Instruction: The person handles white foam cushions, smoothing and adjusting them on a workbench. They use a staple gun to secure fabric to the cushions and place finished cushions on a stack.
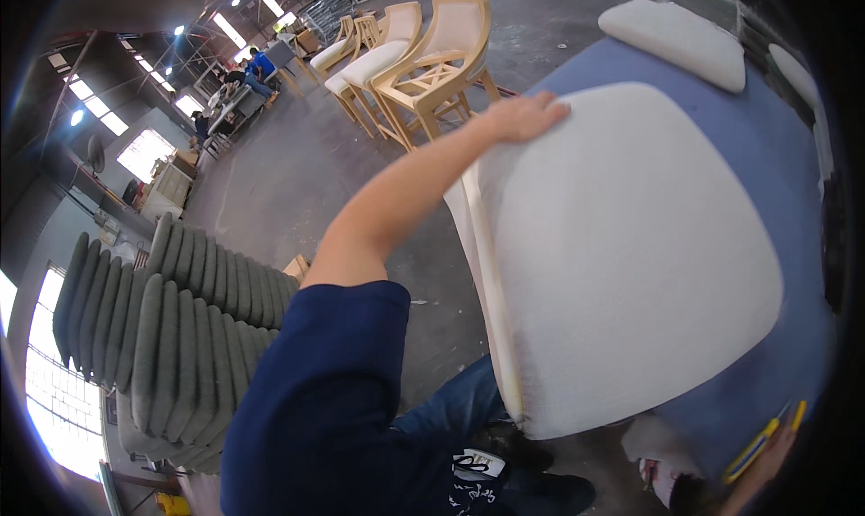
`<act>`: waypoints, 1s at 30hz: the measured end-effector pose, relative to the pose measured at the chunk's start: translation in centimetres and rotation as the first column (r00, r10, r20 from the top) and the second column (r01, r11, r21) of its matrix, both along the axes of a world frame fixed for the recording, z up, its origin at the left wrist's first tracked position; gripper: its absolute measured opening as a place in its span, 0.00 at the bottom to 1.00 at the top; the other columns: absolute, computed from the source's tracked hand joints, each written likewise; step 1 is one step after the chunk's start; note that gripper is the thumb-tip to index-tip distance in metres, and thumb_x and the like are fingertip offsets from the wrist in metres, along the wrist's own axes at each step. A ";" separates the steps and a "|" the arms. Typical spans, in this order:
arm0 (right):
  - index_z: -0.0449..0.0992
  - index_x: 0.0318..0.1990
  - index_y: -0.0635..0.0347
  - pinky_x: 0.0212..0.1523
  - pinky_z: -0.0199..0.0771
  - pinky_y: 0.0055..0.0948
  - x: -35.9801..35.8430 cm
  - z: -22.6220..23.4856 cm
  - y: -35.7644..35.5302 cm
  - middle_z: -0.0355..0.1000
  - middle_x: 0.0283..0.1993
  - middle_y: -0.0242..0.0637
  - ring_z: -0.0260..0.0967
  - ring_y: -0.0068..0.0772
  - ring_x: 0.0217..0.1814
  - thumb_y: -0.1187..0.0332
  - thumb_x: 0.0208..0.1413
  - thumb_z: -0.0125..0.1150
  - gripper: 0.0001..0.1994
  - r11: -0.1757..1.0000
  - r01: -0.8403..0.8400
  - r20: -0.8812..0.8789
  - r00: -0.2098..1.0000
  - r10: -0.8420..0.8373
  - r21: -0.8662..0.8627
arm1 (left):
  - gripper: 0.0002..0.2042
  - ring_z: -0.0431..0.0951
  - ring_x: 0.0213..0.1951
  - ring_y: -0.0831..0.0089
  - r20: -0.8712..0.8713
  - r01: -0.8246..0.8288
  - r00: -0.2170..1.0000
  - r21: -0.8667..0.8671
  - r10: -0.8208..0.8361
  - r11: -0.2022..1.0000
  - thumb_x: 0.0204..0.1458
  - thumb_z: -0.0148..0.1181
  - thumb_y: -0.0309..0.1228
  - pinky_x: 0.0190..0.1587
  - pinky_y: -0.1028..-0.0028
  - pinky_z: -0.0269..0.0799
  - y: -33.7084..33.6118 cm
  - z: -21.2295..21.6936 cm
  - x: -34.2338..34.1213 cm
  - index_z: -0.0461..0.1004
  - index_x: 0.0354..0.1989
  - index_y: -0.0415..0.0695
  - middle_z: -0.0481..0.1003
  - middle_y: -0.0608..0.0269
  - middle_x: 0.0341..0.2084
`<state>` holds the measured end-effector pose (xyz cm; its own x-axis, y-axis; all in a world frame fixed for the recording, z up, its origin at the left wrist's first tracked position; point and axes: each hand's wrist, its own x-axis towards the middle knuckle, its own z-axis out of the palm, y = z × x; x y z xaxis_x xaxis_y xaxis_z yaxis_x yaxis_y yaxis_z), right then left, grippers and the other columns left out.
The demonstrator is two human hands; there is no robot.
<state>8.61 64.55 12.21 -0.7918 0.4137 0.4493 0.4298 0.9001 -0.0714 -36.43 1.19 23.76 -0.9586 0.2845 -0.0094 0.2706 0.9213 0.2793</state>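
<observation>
- Okay, we had the large off-white, rounded-square fabric cushion (640, 255) lying over the blue-topped table (757, 137), apparently overhanging its near-left side.
- Left hand (525, 118) was draped over the cushion's far-left corner, fingers on the upper face; thumb hidden, so we couldn't tell how far it closed.
- Right hand (777, 455), near the lower-right rim, seemed wrapped around a slim yellow-and-blue hand tool (753, 450); we couldn't pin down its type.
- To steady it well, we judged, our left needed light, even pressure, no dents, tool tip clear of pale fabric.
- Overhang probably wanted support underneath.
- Writing: we saw a white label (487, 462) with dark lettering, partly covered by a black loop, plus white script (476, 496) on dark clothing below it.
- We spotted no marking on the cushion's visible face.
</observation>
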 end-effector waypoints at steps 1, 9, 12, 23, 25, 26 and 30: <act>0.72 0.71 0.59 0.66 0.70 0.40 2.2 -5.1 6.8 0.69 0.65 0.52 0.70 0.51 0.67 0.70 0.77 0.39 0.21 0.999 -0.008 -0.054 0.999 0.006 -0.052 | 0.40 0.70 0.69 0.42 0.000 0.019 1.000 -0.006 -0.019 1.000 0.67 0.36 0.65 0.72 0.49 0.63 1.5 0.4 -0.6 0.61 0.76 0.47 0.71 0.37 0.67; 0.73 0.68 0.61 0.62 0.69 0.45 1.6 -1.0 -3.0 0.70 0.61 0.52 0.70 0.56 0.62 0.80 0.66 0.50 0.24 0.977 0.051 0.001 0.999 -0.052 -0.205 | 0.35 0.73 0.64 0.43 0.093 -0.042 0.995 0.017 0.040 0.999 0.67 0.44 0.61 0.66 0.46 0.68 -0.2 3.1 1.9 0.63 0.74 0.51 0.74 0.42 0.61; 0.76 0.66 0.61 0.61 0.70 0.46 1.9 0.0 -3.7 0.71 0.61 0.52 0.71 0.56 0.62 0.82 0.64 0.48 0.24 0.953 0.087 -0.003 0.996 -0.092 -0.289 | 0.35 0.73 0.65 0.44 0.153 -0.054 0.987 0.024 0.050 0.998 0.65 0.46 0.62 0.66 0.46 0.68 0.6 4.9 1.4 0.64 0.74 0.51 0.73 0.43 0.61; 0.75 0.68 0.60 0.50 0.77 0.31 3.5 5.3 -6.3 0.78 0.54 0.36 0.76 0.29 0.50 0.71 0.71 0.55 0.20 0.469 0.087 -0.183 0.847 -0.500 -0.879 | 0.36 0.71 0.65 0.44 0.182 -0.040 0.983 0.047 0.031 0.998 0.65 0.53 0.57 0.66 0.49 0.68 1.7 4.3 2.3 0.62 0.75 0.47 0.72 0.44 0.63; 0.73 0.70 0.58 0.45 0.76 0.25 1.9 7.5 -8.2 0.77 0.53 0.30 0.73 0.21 0.47 0.70 0.73 0.53 0.20 0.301 0.229 -0.074 0.671 -0.738 -0.926 | 0.35 0.71 0.64 0.44 0.172 -0.029 0.985 0.049 0.020 0.998 0.65 0.53 0.55 0.65 0.49 0.68 2.0 4.8 2.4 0.62 0.75 0.47 0.72 0.45 0.62; 0.73 0.69 0.57 0.43 0.77 0.25 4.4 6.6 -10.9 0.77 0.54 0.31 0.73 0.21 0.46 0.69 0.73 0.53 0.20 0.328 0.212 -0.127 0.632 -0.765 -0.921 | 0.35 0.71 0.63 0.44 0.179 -0.010 0.984 0.049 0.001 0.999 0.66 0.53 0.55 0.65 0.48 0.68 0.6 4.4 3.2 0.62 0.75 0.47 0.72 0.45 0.61; 0.73 0.69 0.56 0.40 0.78 0.26 -4.1 13.5 -23.4 0.78 0.56 0.35 0.74 0.20 0.48 0.67 0.74 0.54 0.19 0.052 0.129 0.031 0.570 -0.821 -0.990 | 0.34 0.71 0.62 0.43 0.187 -0.039 0.982 0.078 0.024 0.996 0.66 0.53 0.54 0.63 0.48 0.69 1.1 5.5 0.5 0.63 0.75 0.48 0.72 0.45 0.60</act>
